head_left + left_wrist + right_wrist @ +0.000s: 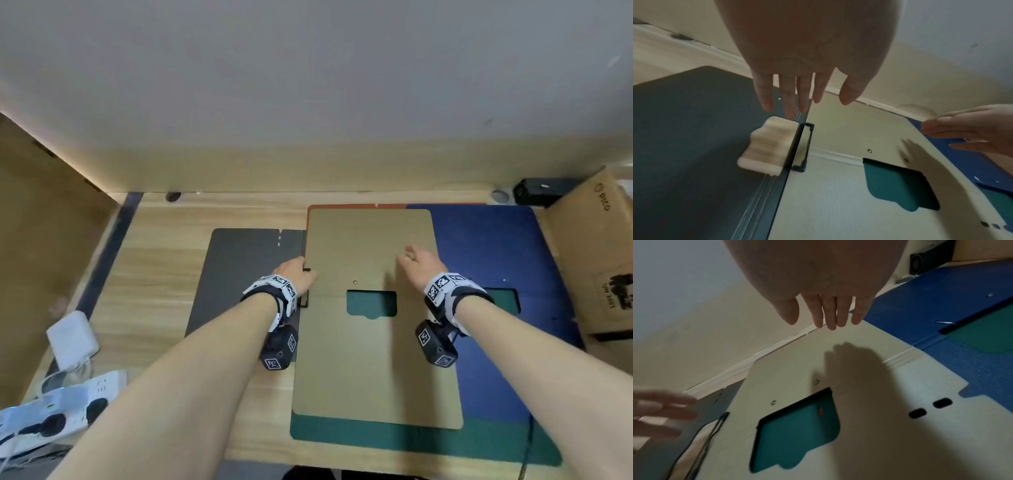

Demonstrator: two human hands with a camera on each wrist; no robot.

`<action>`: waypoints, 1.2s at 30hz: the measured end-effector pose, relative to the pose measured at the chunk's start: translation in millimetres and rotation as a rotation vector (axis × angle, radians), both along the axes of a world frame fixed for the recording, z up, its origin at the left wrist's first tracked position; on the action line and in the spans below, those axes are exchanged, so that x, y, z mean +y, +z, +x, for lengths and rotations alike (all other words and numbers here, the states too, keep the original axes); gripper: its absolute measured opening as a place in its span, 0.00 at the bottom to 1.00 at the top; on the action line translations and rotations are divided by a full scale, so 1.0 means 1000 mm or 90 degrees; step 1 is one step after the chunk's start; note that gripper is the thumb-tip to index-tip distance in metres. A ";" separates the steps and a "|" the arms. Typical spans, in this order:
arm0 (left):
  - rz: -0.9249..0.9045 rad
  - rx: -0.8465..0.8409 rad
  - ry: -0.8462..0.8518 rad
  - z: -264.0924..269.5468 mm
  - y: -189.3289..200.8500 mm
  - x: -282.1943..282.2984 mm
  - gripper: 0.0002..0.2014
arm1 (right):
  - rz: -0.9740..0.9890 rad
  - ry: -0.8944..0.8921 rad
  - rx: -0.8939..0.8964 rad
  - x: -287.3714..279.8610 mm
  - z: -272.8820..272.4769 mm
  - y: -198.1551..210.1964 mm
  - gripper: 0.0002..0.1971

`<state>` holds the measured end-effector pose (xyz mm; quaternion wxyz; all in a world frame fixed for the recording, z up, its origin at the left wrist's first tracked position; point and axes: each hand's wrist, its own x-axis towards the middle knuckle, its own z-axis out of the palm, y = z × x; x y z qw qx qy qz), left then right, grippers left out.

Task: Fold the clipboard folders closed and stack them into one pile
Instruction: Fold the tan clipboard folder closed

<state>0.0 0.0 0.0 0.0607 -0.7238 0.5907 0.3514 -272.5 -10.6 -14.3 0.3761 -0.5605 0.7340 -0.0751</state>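
**Two hands over the tan folder, pile only half begun**

The tan folder (pixel 373 342) lies mid-tabletop (pixel 164 274), flat, on top of a green folder (pixel 342 437) whose near edge sticks out below it. A dark grey folder (pixel 239 274) lies open just to its left, a blue one (pixel 486 246) to its right, and a red edge (pixel 342 207) shows at the far side. The left hand (pixel 296 275) sits at the seam between grey and tan, fingers (pixel 789 104) straight and close together, pinching nothing. The right hand (pixel 419 263) hovers above the tan cover, fingers (pixel 830 313) relaxed and side by side, empty; its shadow falls on the cover.

My worry is the overlap. Lifting the grey flap over could, I think, catch on the tan folder's edge or on the black clip frame (pixel 803 146) there, and drag the tan one askew on the green. The slick covers look likely to slide, so the pile may end up crooked.
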 end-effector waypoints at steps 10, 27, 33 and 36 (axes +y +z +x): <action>0.022 -0.029 0.015 0.000 -0.036 -0.013 0.23 | 0.010 -0.037 0.050 -0.023 -0.026 -0.023 0.24; -0.002 -0.101 0.010 0.003 -0.060 -0.013 0.09 | 0.007 -0.167 0.104 -0.002 -0.054 -0.062 0.25; -0.002 -0.122 -0.072 -0.004 -0.058 -0.013 0.13 | -0.018 -0.153 0.101 0.004 -0.063 -0.061 0.26; -0.009 -0.129 -0.086 -0.005 -0.056 -0.014 0.14 | -0.015 -0.172 0.105 0.009 -0.076 -0.058 0.27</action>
